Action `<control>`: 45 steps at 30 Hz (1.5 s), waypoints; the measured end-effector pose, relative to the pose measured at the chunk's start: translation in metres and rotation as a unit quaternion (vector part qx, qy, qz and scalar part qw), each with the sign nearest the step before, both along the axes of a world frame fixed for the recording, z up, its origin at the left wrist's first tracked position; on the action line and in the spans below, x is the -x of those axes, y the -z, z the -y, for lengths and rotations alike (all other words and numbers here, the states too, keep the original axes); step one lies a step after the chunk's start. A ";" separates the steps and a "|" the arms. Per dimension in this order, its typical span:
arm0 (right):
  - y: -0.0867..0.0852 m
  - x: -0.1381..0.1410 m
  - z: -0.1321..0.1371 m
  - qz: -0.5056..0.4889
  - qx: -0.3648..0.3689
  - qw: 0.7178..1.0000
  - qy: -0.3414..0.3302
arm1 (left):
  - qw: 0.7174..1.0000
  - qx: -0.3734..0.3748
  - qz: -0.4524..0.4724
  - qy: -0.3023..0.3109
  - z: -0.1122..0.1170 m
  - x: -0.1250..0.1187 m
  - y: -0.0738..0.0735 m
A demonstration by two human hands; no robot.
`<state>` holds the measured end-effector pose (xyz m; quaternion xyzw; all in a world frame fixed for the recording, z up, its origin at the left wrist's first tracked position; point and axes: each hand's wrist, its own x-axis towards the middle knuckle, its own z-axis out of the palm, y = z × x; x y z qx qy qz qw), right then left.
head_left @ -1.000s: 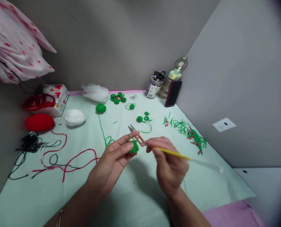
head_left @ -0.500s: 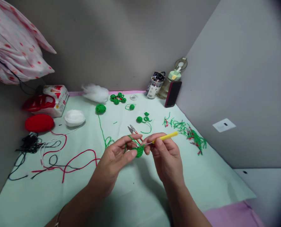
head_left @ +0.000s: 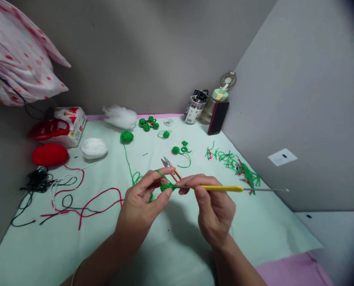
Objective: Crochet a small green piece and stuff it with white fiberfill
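Observation:
My left hand (head_left: 141,202) pinches a small green crochet piece (head_left: 166,186) between thumb and fingers, with green yarn looped over the index finger. My right hand (head_left: 214,206) grips a yellow-handled crochet hook (head_left: 221,188), its tip in the green piece and its far end pointing right. The green strand runs back across the table to a green yarn ball (head_left: 126,136). Small orange-handled snips (head_left: 170,167) lie just behind my hands.
On the pale green table cover (head_left: 171,246) lie a red yarn ball (head_left: 49,154), white yarn (head_left: 94,147), black and red strands (head_left: 66,200), green crochet bits (head_left: 148,123), stuffing (head_left: 120,116), green scraps (head_left: 239,169). A jar (head_left: 195,107), bottle and phone (head_left: 217,118) stand in the corner.
The hook has swung from pointing up and right to lying level, pointing right. The green piece has risen slightly between my fingers, and my right hand has dropped a little.

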<state>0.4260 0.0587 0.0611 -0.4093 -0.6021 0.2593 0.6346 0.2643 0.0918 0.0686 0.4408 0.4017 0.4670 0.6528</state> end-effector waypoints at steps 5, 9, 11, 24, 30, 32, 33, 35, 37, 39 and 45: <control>0.001 0.002 -0.001 -0.010 -0.015 1.000 0.006 | 1.000 -0.017 0.000 0.010 -0.001 0.000 0.000; 0.001 0.001 -0.001 0.047 -0.049 0.998 0.009 | 1.000 -0.010 -0.009 -0.007 0.001 -0.001 -0.001; 0.003 0.001 -0.001 0.092 -0.090 0.992 0.017 | 1.000 -0.007 -0.012 -0.021 0.003 -0.003 0.000; 0.001 -0.001 -0.008 -0.050 -0.003 0.998 0.025 | 0.963 0.166 0.197 0.074 -0.010 0.001 -0.006; 0.000 0.005 -0.011 -0.057 0.028 0.998 0.005 | 0.980 0.122 0.141 0.063 -0.006 0.002 -0.005; 0.000 0.004 -0.008 -0.048 0.015 0.998 0.027 | 0.984 0.117 0.127 0.053 -0.008 0.003 -0.005; -0.001 0.004 -0.007 -0.049 0.011 0.998 0.035 | 0.985 0.115 0.123 0.047 -0.009 0.003 -0.006; -0.002 0.001 -0.007 -0.079 0.020 0.996 0.036 | 0.985 0.113 0.126 0.041 -0.011 0.004 -0.007; -0.003 0.000 -0.009 -0.136 0.047 0.989 0.016 | 0.984 0.112 0.130 0.041 -0.012 0.004 -0.007; -0.002 0.000 -0.013 -0.177 0.072 0.982 -0.012 | 0.984 0.111 0.129 0.050 -0.012 0.003 -0.006; 0.003 0.006 -0.015 -0.090 0.053 0.994 -0.016 | 0.986 0.097 0.116 0.071 -0.006 0.000 0.000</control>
